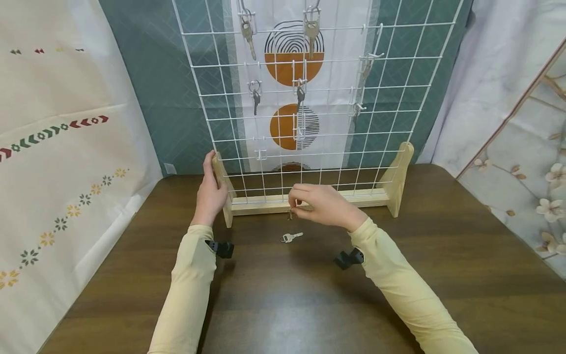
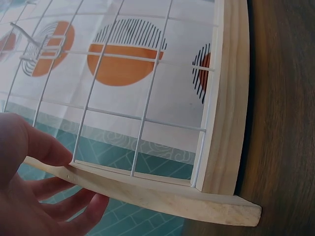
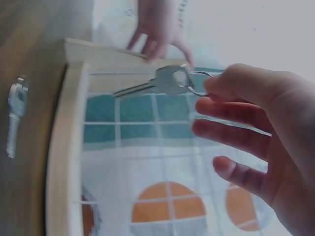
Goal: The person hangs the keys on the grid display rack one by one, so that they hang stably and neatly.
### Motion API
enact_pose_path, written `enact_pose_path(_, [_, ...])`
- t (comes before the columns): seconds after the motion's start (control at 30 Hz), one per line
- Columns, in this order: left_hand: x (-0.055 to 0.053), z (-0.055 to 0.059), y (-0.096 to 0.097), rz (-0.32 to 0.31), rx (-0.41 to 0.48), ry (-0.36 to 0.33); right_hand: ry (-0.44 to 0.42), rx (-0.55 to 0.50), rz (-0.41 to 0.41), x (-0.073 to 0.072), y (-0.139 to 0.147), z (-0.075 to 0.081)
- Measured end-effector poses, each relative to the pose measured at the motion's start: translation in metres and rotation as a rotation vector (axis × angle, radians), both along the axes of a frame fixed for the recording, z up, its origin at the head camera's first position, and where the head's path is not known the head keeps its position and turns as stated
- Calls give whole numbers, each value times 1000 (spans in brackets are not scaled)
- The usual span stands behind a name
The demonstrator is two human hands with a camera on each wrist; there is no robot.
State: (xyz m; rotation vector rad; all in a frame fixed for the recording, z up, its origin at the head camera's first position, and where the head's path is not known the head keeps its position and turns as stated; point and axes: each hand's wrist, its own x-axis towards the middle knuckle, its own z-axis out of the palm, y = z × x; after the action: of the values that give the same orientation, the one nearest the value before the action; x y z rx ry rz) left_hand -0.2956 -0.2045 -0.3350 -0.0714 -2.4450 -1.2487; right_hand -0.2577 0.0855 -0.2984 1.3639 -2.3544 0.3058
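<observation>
My right hand [image 1: 325, 204] pinches a metal ring between thumb and forefinger, its other fingers apart in the right wrist view. From that ring hangs a silver key [image 3: 170, 81], in front of the rack's lower bar. My left hand [image 1: 212, 199] grips the pale wooden side support [image 2: 162, 199] of the white wire grid rack, thumb on one side and fingers on the other. A second key [image 1: 292, 238] with a ring lies flat on the table, below the right hand. Higher on the grid, several keys hang from hooks, including one at top middle [image 1: 311, 30].
Low on the grid sit a white hook [image 1: 261, 155] and another hook [image 1: 299, 132], with no key visible on either. The rack's right wooden support [image 1: 400, 179] stands on the brown table [image 1: 265, 305]. Patterned cloths hang behind and at both sides.
</observation>
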Motion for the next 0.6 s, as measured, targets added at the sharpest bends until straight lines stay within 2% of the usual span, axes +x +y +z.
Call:
enact_pose_path(0.1, [2, -4, 0, -2, 3, -17, 32, -65, -44, 4, 8, 10])
enact_pose_path(0.23, [4, -7, 0, -5, 14, -15, 35, -135, -80, 3, 17, 29])
enact_pose_path(0.47, [3, -3, -1, 1, 8, 10, 77, -244, -204, -11, 21, 74])
enact_pose_path(0.6, [2, -1, 0, -8, 14, 10, 110, -281, -227, -19, 19, 92])
